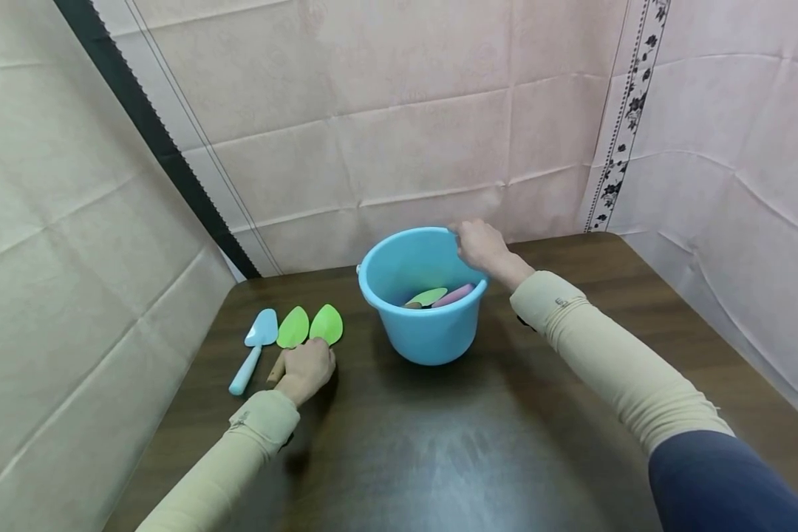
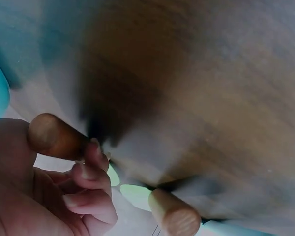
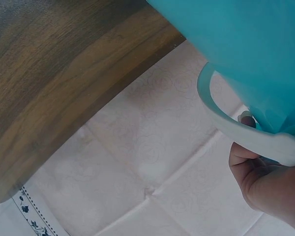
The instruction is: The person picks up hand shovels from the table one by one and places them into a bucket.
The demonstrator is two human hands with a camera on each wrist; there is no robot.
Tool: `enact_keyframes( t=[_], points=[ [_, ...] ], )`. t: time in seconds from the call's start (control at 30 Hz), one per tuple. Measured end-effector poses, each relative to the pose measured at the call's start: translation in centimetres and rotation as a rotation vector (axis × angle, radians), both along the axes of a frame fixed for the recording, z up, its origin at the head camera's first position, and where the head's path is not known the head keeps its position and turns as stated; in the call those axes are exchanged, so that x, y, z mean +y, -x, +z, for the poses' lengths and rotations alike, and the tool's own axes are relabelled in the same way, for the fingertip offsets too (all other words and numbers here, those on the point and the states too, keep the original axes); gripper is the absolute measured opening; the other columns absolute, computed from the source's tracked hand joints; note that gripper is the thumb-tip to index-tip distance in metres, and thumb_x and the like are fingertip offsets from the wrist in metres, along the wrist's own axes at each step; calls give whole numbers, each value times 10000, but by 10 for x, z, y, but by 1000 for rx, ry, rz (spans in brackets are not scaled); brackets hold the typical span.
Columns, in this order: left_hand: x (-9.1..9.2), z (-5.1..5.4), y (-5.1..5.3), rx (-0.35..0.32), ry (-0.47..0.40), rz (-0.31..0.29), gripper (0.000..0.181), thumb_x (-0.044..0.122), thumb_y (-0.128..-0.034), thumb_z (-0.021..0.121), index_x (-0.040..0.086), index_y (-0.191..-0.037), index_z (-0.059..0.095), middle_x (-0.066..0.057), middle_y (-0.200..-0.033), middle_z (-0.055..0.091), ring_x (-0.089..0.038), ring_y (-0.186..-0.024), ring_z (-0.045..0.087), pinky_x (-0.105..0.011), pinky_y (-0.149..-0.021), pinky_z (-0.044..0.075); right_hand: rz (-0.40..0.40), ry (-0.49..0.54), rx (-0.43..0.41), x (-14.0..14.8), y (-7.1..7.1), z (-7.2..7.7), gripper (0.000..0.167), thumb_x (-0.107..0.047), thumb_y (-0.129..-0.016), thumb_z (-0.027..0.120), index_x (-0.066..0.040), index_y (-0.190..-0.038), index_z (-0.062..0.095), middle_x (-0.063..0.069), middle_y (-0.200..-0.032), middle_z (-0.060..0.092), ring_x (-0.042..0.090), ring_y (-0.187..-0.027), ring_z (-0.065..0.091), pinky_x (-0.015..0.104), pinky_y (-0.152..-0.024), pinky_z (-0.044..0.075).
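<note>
A green hand trowel (image 1: 326,324) has its wooden handle (image 2: 56,136) between the thumb and curled fingers of my left hand (image 1: 309,367). Just left of it on the table lies a second green hand trowel (image 1: 293,328), its wooden handle (image 2: 174,214) partly behind my hand in the head view. Farther left is a light-blue trowel (image 1: 253,349). My right hand (image 1: 482,247) grips the rim of a blue bucket (image 1: 428,336), beside the white bail handle (image 3: 246,132). Inside the bucket are a green blade (image 1: 428,297) and a purple piece (image 1: 454,295), both partly hidden.
The dark wooden table (image 1: 425,458) has its back edge just behind the bucket. Pale patterned cloth (image 1: 399,125) hangs behind the table and at both sides.
</note>
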State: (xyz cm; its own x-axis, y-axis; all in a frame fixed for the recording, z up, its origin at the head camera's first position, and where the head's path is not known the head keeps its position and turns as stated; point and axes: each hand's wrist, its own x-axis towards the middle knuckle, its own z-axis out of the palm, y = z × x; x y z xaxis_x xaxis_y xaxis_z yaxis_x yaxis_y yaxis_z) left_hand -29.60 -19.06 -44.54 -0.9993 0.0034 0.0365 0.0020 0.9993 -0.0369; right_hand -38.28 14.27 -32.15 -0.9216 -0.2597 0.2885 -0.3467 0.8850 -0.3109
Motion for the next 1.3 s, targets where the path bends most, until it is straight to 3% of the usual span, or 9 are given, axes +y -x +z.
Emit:
enact_keyframes(
  t=[0.23,0.8,1.1,1.3],
  points=[
    [1,-4,0,14,-27,8,344,265,-980,505,48,-716,551,-101,-621,535,-271,-526,565,-420,-463,450,12,7,8,0,0,0,234,-13,-942,430,-29,-1026,647,62,-672,424,231,-681,505,337,-608,404],
    [1,-2,6,40,-56,-8,362,221,-982,480,70,-658,535,-98,-594,544,-279,-525,577,-424,-427,443,10,3,-15,0,-2,2,384,-32,-958,436,-54,-1319,565,131,-875,637,250,-768,571,382,-693,491],
    [2,6,11,123,-71,-41,375,197,-963,496,62,-619,552,-135,-628,596,-297,-545,597,-466,-472,480,10,9,-5,-1,-2,3,336,-19,-950,443,-47,-1238,613,102,-735,556,242,-711,558,349,-651,465],
    [4,13,11,153,-92,-31,368,212,-953,518,58,-620,558,-149,-659,621,-316,-575,614,-474,-481,478,16,16,0,-1,-2,2,272,-30,-953,454,-25,-1155,636,94,-706,498,244,-724,545,355,-669,454]
  ],
)
